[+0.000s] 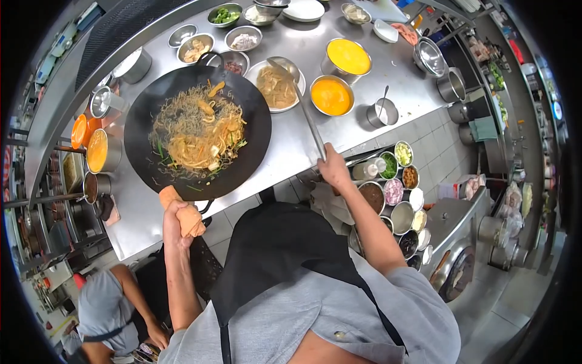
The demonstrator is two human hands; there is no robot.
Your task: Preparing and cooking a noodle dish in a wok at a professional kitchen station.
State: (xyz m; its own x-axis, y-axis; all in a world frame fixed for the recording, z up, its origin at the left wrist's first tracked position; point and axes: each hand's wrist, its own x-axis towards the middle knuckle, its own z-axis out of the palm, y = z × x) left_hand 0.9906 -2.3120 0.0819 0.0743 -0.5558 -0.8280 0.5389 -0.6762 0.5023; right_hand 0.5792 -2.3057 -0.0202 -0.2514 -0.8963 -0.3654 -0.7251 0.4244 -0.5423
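Note:
My left hand [175,223] grips a folded orange cloth [190,220] against the near rim of a black wok [141,123]. Fried noodles [195,141] with egg and greens lie in the wok, which is over the steel table. In my right hand [334,168] is the handle of a steel ladle [311,120]. The ladle's bowl is over a white plate [293,107] of noodles, right of the wok; whether it touches them I cannot tell.
Two steel pots of yellow liquid [331,95] stand right of the plate, near a small steel cup [388,113] with a spoon. Bowls of ingredients [195,48] line the table's back. Several ingredient containers [393,191] are beside my right arm. A co-worker [107,300] is at the lower left.

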